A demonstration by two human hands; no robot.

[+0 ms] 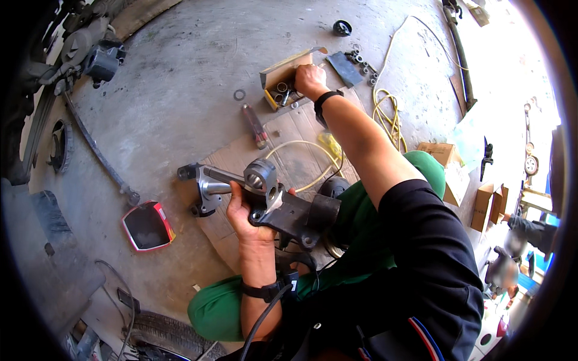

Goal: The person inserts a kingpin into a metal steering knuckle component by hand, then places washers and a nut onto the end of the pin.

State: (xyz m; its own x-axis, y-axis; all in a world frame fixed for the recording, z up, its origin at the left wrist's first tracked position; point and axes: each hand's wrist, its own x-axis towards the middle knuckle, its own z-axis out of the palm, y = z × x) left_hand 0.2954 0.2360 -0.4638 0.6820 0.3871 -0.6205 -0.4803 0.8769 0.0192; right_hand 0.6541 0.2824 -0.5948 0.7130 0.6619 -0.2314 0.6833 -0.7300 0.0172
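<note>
Now left hand (242,218) wraps round metal assembly (283,215), above flattened cardboard (220,233); right hand (310,79) dips into open box (280,72), fingertips hidden, can't tell if gripping; print on brown carton (482,207) too small to read; concrete floor (192,60) stretches beyond.

Grey flr (180,78), dark stains; v. bright light (545,72) at R

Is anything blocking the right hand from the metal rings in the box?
Nothing visible: the right hand reaches into the open box, close to the rings; its fingertips are hidden.
</note>
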